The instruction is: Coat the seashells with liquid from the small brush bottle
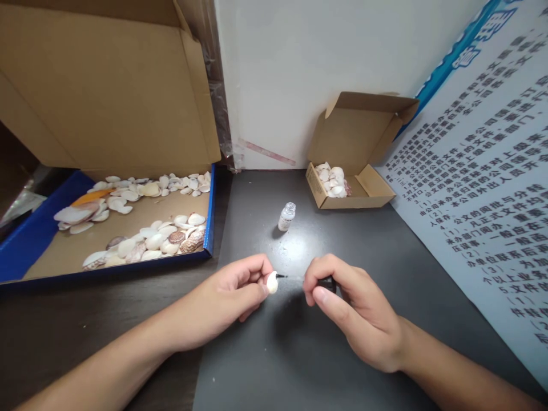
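My left hand (pixel 233 297) pinches a small white seashell (pixel 272 282) between thumb and fingers, just above the dark table (pixel 299 354). My right hand (pixel 351 311) is closed on a thin black brush applicator (pixel 325 281); its fine tip points left and touches or nearly touches the shell. A small clear glass bottle (pixel 286 216) stands uncapped on the table a short way behind the hands.
A large open cardboard box (pixel 107 85) with a blue rim holds several seashells (pixel 141 228) at the left. A small open cardboard box (pixel 355 188) with several shells sits at the back right. A printed poster (pixel 483 188) leans along the right side, against the white wall.
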